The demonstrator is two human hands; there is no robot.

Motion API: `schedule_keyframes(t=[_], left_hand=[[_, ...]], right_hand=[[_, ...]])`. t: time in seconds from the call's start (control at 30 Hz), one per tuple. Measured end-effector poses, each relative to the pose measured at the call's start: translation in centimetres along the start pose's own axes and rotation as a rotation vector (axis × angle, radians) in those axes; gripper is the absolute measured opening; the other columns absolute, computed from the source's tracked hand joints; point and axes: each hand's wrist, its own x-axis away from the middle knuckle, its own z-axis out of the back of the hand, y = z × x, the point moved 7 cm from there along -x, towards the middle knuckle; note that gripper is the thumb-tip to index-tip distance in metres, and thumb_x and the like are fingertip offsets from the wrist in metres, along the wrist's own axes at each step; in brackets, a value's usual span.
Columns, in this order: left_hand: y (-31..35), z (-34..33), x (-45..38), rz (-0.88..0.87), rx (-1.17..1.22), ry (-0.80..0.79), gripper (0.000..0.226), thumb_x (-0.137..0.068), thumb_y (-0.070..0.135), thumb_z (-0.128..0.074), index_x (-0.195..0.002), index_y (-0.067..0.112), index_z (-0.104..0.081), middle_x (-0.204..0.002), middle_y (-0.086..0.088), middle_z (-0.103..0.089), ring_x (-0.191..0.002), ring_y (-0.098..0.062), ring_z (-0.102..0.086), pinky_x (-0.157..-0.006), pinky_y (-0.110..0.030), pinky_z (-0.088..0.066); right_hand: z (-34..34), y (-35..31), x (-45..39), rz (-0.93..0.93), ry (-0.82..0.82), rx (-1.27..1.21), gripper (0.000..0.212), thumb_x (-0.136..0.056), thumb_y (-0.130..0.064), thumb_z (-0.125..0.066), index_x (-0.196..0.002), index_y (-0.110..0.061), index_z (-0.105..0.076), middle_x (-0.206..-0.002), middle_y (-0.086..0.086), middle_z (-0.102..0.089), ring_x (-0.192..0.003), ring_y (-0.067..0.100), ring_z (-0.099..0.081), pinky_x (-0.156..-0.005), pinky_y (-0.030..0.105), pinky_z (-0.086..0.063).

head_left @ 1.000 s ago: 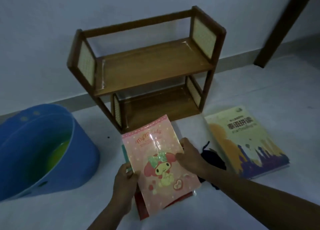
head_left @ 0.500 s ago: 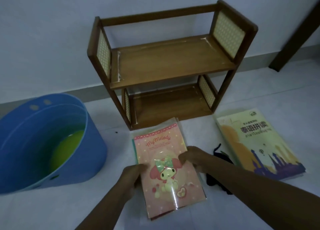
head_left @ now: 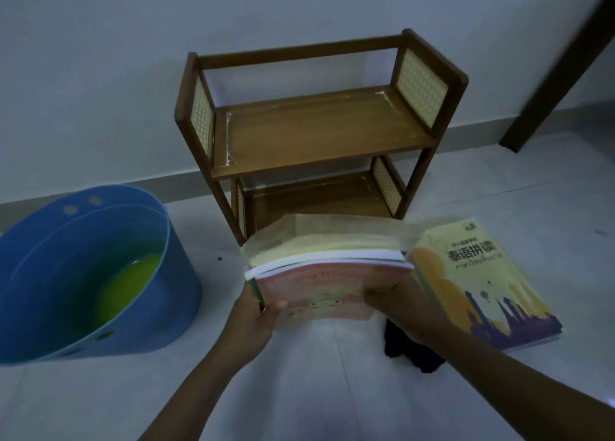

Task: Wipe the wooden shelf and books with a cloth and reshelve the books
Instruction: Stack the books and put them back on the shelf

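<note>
Stack of thin books (head_left: 327, 264) sits at frame centre, tilted up off the floor (head_left: 316, 390), top edges pointing toward the wooden shelf (head_left: 316, 131) directly behind it. Left hand (head_left: 256, 317) clamps the stack's lower left corner; right hand (head_left: 396, 301) clamps the lower right part, fingers (head_left: 379, 296) over the pink cover. Both hands closed on the stack.

Shelf: both tiers bare, upper centre of frame, against the wall. Upper board shows a sheen; wet or glossy, cannot tell which.

Handling judgement:
- Several slim volumes, soft covers, at least one in a clear plastic sleeve. Likely light as a bundle but floppy, and the glossy covers probably slide against each other.
- Grip at one end only lets the free end fan open; far edges already look splayed.
- Better hold: one hand on each side of the stack, squeezing flat, or one hand under the spine edges.

Yellow book (head_left: 479, 284) lies flat on the floor at right, just beside the stack, not yet gathered. Dark cloth (head_left: 412, 350) is on the floor, partly under the right forearm. Blue tub (head_left: 83, 274) with yellow-green liquid stands at left, well apart from the books.
</note>
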Motion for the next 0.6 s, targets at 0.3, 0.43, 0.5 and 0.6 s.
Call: schedule_keyframes(t=[0.3,0.43,0.5,0.6], left_hand=[[-4.6,0.8,0.3,0.147,-0.148,-0.064,0.06,-0.071,0.068,-0.064,-0.123,0.039,-0.054,-0.116,0.026,-0.064,-0.11,0.001,-0.06,-0.092,-0.031,-0.054],[6.2,4.0,0.2,-0.12,-0.263,0.058,0.095,-0.062,0.04,-0.082,-0.131,0.058,-0.019,-0.123,0.059,-0.028,-0.116,0.03,-0.032,-0.09,-0.009,-0.041],[12.8,3.7,-0.1,-0.287,-0.541,0.036,0.117,-0.057,0.052,-0.08,-0.143,0.05,-0.001,-0.142,0.049,-0.009,-0.132,0.023,-0.015,-0.104,-0.012,-0.03],[14.4,-0.4,-2.2,-0.265,-0.988,-0.181,0.134,-0.058,0.063,-0.078,-0.146,0.039,0.019,-0.158,0.011,-0.016,-0.144,-0.014,-0.02,-0.117,-0.042,-0.023]], right_hand=[[-0.7,5.6,-0.4,-0.094,-0.096,0.11,0.031,-0.077,-0.009,-0.077,-0.105,-0.02,-0.067,-0.101,-0.001,-0.072,-0.093,0.01,-0.068,-0.081,0.028,-0.057],[-0.3,6.4,-1.7,-0.073,-0.099,0.174,0.04,-0.075,-0.024,-0.08,-0.113,-0.02,-0.067,-0.108,-0.004,-0.072,-0.098,0.009,-0.067,-0.087,0.038,-0.057],[-0.3,6.5,-1.9,-0.081,-0.088,0.167,0.046,-0.072,-0.03,-0.081,-0.114,-0.021,-0.066,-0.109,-0.003,-0.071,-0.1,0.011,-0.067,-0.088,0.041,-0.056],[-0.4,6.3,-2.0,-0.084,-0.082,0.186,0.064,-0.06,-0.058,-0.076,-0.114,-0.025,-0.065,-0.109,-0.004,-0.071,-0.1,0.012,-0.067,-0.087,0.041,-0.057]])
